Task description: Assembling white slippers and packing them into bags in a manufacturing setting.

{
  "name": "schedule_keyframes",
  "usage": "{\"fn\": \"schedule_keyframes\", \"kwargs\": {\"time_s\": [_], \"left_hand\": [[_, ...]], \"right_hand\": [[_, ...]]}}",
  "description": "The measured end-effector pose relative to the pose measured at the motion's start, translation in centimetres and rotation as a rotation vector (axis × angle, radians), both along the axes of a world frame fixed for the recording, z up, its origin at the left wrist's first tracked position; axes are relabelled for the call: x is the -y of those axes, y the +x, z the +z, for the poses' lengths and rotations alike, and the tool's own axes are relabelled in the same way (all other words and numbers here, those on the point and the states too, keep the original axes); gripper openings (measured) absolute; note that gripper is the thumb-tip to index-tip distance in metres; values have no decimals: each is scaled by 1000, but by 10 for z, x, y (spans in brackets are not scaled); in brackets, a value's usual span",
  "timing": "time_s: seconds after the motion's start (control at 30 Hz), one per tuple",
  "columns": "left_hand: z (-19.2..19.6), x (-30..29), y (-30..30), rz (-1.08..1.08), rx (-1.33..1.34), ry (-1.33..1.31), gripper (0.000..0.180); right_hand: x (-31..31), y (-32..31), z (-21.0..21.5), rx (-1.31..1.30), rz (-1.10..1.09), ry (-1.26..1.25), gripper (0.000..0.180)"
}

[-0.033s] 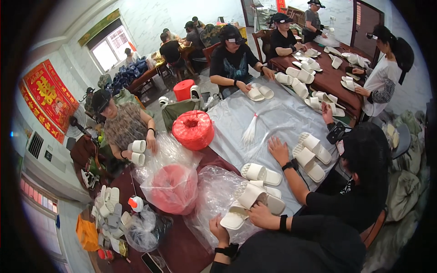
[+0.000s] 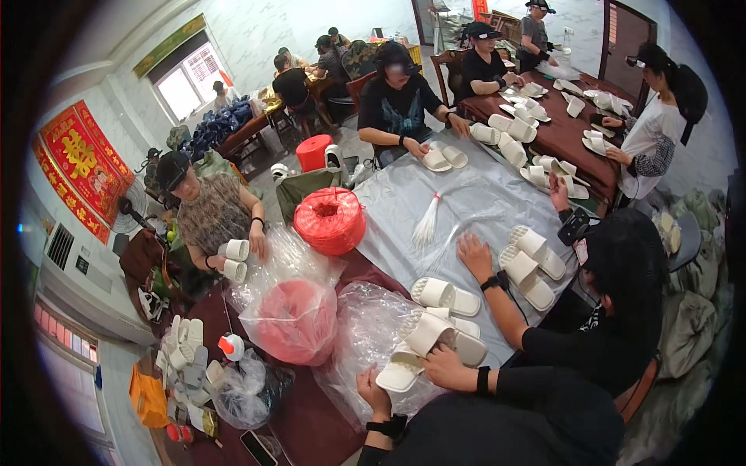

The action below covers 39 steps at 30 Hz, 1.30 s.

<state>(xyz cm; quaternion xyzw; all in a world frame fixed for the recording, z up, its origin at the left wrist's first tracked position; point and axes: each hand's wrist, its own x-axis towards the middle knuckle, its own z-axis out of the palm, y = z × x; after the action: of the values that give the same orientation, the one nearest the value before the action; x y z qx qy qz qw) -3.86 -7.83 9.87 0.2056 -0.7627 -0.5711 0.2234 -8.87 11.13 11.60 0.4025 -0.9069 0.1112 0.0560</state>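
- Your right hand [image 2: 447, 365] is closed over the upper strap of a white foam slipper [image 2: 429, 334], which lies on the grey plastic sheet [image 2: 466, 194] that covers the counter, just in front of you.
- Your left hand [image 2: 373, 392] rests with curled fingers at the heel end of a second white slipper [image 2: 398, 377], touching its edge and the crinkled clear plastic bag [image 2: 365, 326] beside it; I cannot tell whether it pinches the slipper or only steadies it.
- Both slippers look light, moulded from soft foam: they should flex under a squeeze and spring back, with little risk of breaking.
- Their matte, lightly ribbed soles ought to give decent friction; take each by the strap arch or across the sole's middle.
- The clear bag is thin, slippery film that will slide and bunch, so pinch it by its mouth.
- Just beyond the slipper in your right hand lies another pair of white slippers [image 2: 447, 295], soles flat on the sheet.
- Left of that slipper, a pink twine spool [image 2: 295, 318] sits wrapped in film; farther off stands a bare red twine spool [image 2: 330, 219], dense and heavier-looking.
- A bundle of white ties [image 2: 427, 225] lies well beyond the slippers, limp and thin.
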Motion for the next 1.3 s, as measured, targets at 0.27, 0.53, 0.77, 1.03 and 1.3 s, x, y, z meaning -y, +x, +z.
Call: {"fn": "schedule_keyframes", "kwargs": {"time_s": [0.27, 0.53, 0.77, 1.03, 1.3], "left_hand": [[0, 9, -5, -129, -62, -655, 20], [8, 20, -3, -315, -97, -533, 16], [-3, 26, 1, -238, 214, 270, 15], [-11, 17, 3, -319, 307, 132, 19], [-42, 4, 13, -562, 467, -145, 27]], "right_hand": [[5, -9, -8, 234, -122, 123, 39], [-5, -17, -4, 377, 30, -251, 43], [-1, -23, -18, 293, 148, -128, 50], [10, -30, -43, 166, 171, -129, 44], [22, -30, -74, 469, 106, -114, 40]]}}
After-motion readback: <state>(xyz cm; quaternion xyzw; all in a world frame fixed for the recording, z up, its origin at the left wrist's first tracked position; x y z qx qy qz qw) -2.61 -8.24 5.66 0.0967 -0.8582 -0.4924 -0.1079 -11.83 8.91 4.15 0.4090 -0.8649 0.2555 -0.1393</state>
